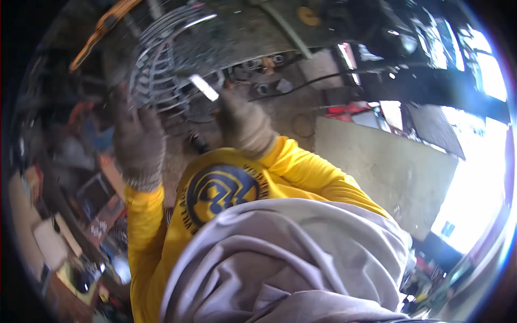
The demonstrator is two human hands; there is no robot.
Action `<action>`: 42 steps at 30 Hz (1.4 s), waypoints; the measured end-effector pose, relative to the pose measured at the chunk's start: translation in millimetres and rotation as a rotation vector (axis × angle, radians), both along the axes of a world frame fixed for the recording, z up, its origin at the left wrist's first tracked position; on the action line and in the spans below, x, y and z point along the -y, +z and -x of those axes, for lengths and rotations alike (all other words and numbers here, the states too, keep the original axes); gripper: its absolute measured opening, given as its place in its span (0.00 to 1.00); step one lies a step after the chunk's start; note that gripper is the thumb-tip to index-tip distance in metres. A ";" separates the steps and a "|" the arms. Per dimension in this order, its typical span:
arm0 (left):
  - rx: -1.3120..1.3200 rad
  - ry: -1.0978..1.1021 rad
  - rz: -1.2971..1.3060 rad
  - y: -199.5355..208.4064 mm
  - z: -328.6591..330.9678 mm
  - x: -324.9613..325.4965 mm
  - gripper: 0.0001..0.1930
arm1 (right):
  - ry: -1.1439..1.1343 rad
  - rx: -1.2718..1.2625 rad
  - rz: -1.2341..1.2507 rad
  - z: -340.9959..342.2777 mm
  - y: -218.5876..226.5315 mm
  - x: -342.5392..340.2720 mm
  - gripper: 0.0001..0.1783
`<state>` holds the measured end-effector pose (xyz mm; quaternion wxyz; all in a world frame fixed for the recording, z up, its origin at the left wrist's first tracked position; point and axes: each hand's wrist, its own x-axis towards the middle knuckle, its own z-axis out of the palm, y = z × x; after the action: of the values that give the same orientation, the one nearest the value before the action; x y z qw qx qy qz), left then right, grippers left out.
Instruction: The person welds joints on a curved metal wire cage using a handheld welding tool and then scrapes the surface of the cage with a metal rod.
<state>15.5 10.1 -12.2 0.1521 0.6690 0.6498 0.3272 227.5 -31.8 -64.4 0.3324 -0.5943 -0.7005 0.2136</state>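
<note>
My left hand (139,142), in a brown knit work glove, reaches up beside a curved grey wire cage (159,81) that resembles a fan guard. Its fingers look stretched and apart, though blurred; whether they touch the wires I cannot tell. In the same kind of glove, my right hand (246,125) is closed around a short, flat, shiny strip (204,88). The strip sticks out past the fingers toward the cage, and its other end is hidden in the glove. Both forearms wear yellow sleeves.
A dark, worn workbench (231,40) spans the far side, with a yellow ring (308,16) on it. An orange-edged tool (102,32) lies far left. A large pale board (385,172) stands at right. Boxes and scrap (59,237) crowd the left floor.
</note>
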 end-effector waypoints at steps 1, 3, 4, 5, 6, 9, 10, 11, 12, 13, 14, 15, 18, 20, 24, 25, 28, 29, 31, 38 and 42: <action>-0.053 -0.006 -0.020 1.3 1.3 2.3 0.30 | 0.043 -0.062 0.015 1.2 -6.9 0.7 0.33; -0.181 -0.005 -0.065 4.4 1.9 4.4 0.30 | 0.124 0.060 0.283 -5.2 -4.5 -0.7 0.37; -0.173 -0.025 -0.082 5.5 0.8 5.6 0.29 | 0.171 0.109 0.415 -6.3 -2.9 -1.8 0.39; -0.165 -0.041 -0.098 4.7 -1.3 6.8 0.29 | 0.175 0.073 0.320 -9.2 -5.0 -0.5 0.40; -0.147 -0.061 -0.098 1.2 -1.9 7.4 0.28 | 0.175 0.044 0.242 -12.0 -10.3 5.6 0.41; -0.213 -0.082 -0.159 -4.7 6.3 3.4 0.28 | 0.158 0.039 0.195 -8.0 -13.3 9.3 0.43; -0.165 -0.079 -0.138 -4.6 6.0 2.5 0.28 | 0.153 0.047 0.211 -3.4 -13.3 9.3 0.43; -0.115 -0.075 -0.115 -5.1 1.3 -0.7 0.28 | 0.146 0.032 0.200 -7.6 -19.7 6.6 0.42; -0.079 -0.063 -0.085 -2.7 1.4 -0.1 0.28 | 0.148 0.005 0.195 -12.4 -30.5 4.9 0.41; -0.081 -0.084 -0.097 -0.1 1.2 1.3 0.27 | 0.166 -0.042 0.199 -10.0 -40.8 5.8 0.40; -0.105 -0.083 -0.114 4.9 4.7 1.5 0.27 | 0.167 -0.056 0.198 -4.3 -30.1 4.1 0.37; -0.128 -0.086 -0.170 1.3 8.7 -2.6 0.28 | 0.158 -0.042 0.201 -4.1 -29.7 5.9 0.35; -0.149 -0.049 -0.145 5.9 6.7 -0.6 0.30 | 0.052 -0.054 0.238 -7.1 -44.8 3.0 0.26; -0.194 -0.051 -0.236 -3.6 13.0 -1.4 0.31 | -0.013 -0.187 0.312 -3.8 -54.2 3.1 0.22; -0.156 -0.057 -0.241 -11.8 19.6 2.4 0.28 | -0.088 -0.383 0.484 -4.1 -46.0 2.9 0.19; -0.119 -0.063 -0.217 -12.8 19.9 3.8 0.27 | -0.116 -0.436 0.525 -4.7 -44.0 4.0 0.18; -0.152 -0.021 -0.120 -9.1 14.3 7.6 0.27 | -0.196 -0.517 0.304 -10.2 -49.9 8.4 0.18; -0.152 -0.030 -0.133 -8.8 14.0 6.6 0.27 | -0.184 -0.472 0.233 -12.5 -46.3 8.3 0.19; -0.152 -0.046 -0.162 -8.7 13.6 4.5 0.26 | -0.156 -0.381 0.089 -15.1 -24.5 3.8 0.19; -0.186 -0.057 -0.197 -5.0 10.9 1.1 0.28 | 0.004 -0.043 0.128 1.0 -26.2 6.5 0.21; -0.246 -0.061 -0.275 -9.5 13.5 1.2 0.33 | -0.011 -0.089 0.091 3.2 -16.1 10.3 0.22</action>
<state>2.0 8.8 -21.7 -0.0117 0.7379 0.5921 0.3237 224.3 -42.1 -80.5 0.3370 -0.6024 -0.6713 0.2699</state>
